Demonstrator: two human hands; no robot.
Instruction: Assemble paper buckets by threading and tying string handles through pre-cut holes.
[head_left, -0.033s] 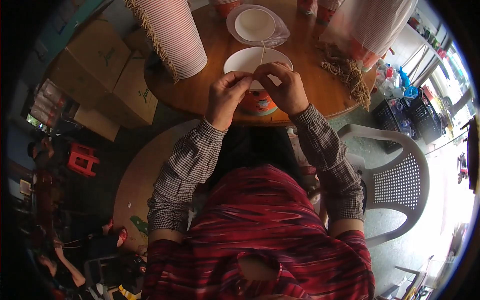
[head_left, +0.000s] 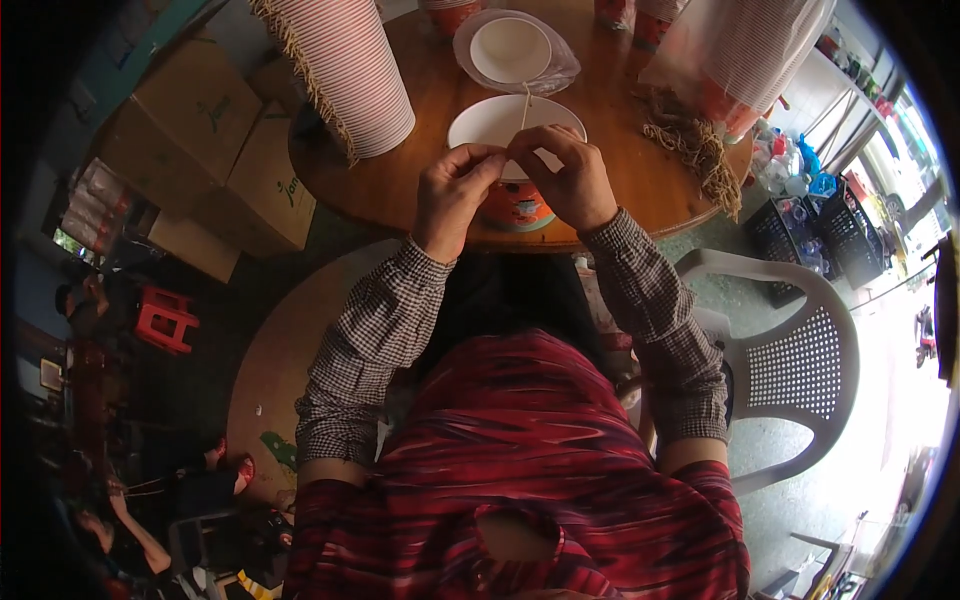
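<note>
A round paper bucket, orange and teal outside and white inside, stands at the near edge of the wooden table. Over its near rim my left hand and my right hand meet, fingertips pinched together. A thin pale cord runs from the fingers across the bucket's white inside and past its far rim. Both hands are closed on this cord, though the bit between the fingertips is mostly hidden. Just beyond sits a smaller white bowl-shaped container on clear plastic wrap.
A tall stack of paper buckets with cords down its side stands at left on the table. Bagged buckets and a bundle of cords are at right. Cardboard boxes, a plastic chair and a red stool surround it.
</note>
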